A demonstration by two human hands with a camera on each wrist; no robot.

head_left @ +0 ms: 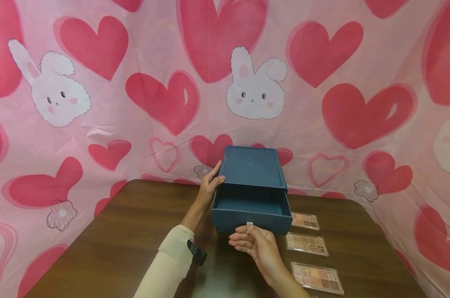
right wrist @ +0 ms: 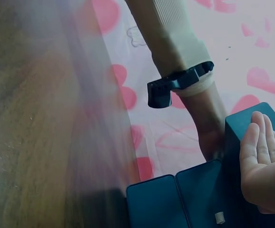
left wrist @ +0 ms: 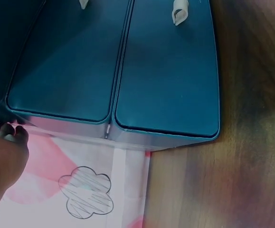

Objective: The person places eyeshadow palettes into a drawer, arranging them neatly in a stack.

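A dark blue drawer cabinet [head_left: 252, 167] stands on the table with its top drawer [head_left: 251, 203] pulled out; the visible inside of that drawer is bare. My left hand [head_left: 209, 186] holds the cabinet's left side near the upper front corner, its thumb at the top edge. With thumb and fingers, my right hand [head_left: 260, 246] pinches the small white pull tab [head_left: 249, 225] on the drawer's front. In the left wrist view, two lower drawers [left wrist: 168, 71] are closed and have similar pale tabs [left wrist: 180, 12]. The far side of the cabinet is hidden.
Three clear-cased eyeshadow palettes lie in a row right of the cabinet: a near one [head_left: 317, 277], a middle one [head_left: 306, 244] and a far one [head_left: 305, 220], partly behind the drawer. The brown wooden table [head_left: 109, 244] meets a pink heart-and-rabbit cloth [head_left: 150, 49] behind.
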